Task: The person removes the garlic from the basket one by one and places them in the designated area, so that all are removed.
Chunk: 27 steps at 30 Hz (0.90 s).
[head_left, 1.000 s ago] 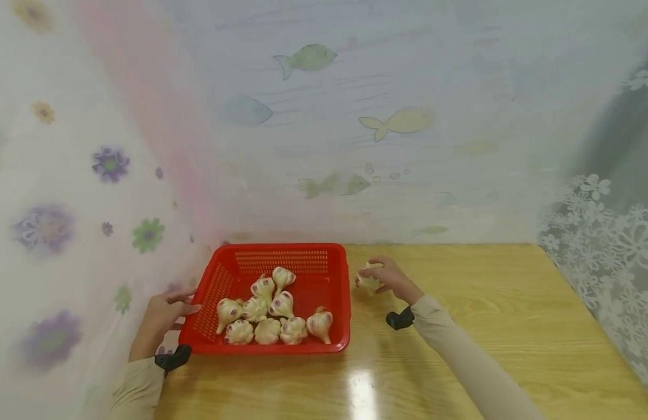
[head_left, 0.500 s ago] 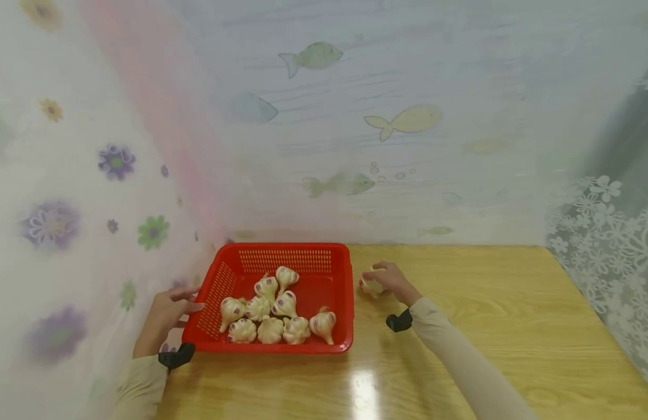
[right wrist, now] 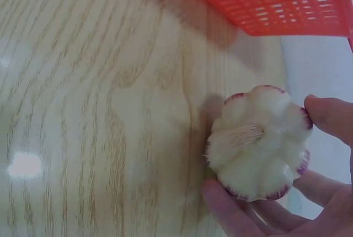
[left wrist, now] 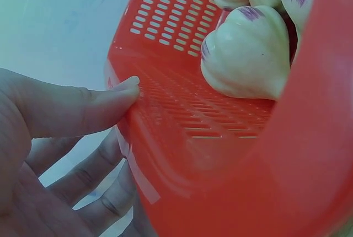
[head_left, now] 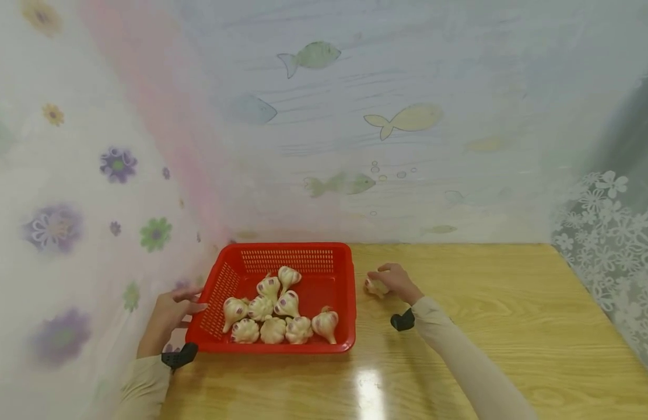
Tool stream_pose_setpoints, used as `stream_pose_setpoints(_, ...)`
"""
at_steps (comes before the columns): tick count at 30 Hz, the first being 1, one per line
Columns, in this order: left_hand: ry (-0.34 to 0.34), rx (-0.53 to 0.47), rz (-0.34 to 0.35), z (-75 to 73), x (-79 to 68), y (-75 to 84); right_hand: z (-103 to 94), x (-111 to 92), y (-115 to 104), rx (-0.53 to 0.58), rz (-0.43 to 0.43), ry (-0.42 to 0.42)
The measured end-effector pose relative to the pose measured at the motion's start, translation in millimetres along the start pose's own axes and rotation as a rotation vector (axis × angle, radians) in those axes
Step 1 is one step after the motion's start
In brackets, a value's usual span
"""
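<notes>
A red plastic basket (head_left: pixel 303 348) stands on the wooden table with several garlic bulbs (head_left: pixel 273 330) in it. At its left end is my left hand (head_left: pixel 168 318); in the left wrist view the thumb (left wrist: pixel 83 104) lies over the rim and the other fingers are outside the wall, gripping it. To the right of the basket, my right hand (head_left: pixel 399 284) holds a single garlic bulb (right wrist: pixel 259 143) low over the table. The thumb touches one side of this bulb and the fingers curl at the other. Its root end and purple-streaked cloves face the right wrist camera.
The wooden table (head_left: pixel 486 303) extends to the right of the basket. A wall painted with fish (head_left: pixel 402 119) rises behind it, and a flower-patterned wall (head_left: pixel 66 233) stands close on the left, beside my left hand.
My right hand has come down slightly, with its fingers drawn closer round the garlic bulb. The left hand keeps its place on the basket. The head view has shifted a little.
</notes>
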<state>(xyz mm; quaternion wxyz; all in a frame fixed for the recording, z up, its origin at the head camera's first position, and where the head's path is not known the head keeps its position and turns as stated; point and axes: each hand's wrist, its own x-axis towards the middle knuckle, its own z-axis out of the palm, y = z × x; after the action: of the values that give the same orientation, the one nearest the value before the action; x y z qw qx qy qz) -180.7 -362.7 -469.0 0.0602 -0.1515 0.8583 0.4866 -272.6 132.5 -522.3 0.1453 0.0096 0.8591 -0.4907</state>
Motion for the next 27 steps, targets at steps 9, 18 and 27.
stream_pose_setpoints(9,0.017,-0.002,-0.029,1.5,2.3,0.3,1.6,-0.2,-3.5,-0.078,0.005,0.015)
stream_pose_setpoints(18,0.021,-0.001,-0.024,0.4,1.6,-1.7,-2.7,-0.6,-4.3,-0.101,-0.016,-0.047)
stream_pose_setpoints(27,0.027,-0.011,-0.021,0.7,2.5,-2.8,-14.6,-7.0,-13.6,-0.143,-0.026,-0.117)
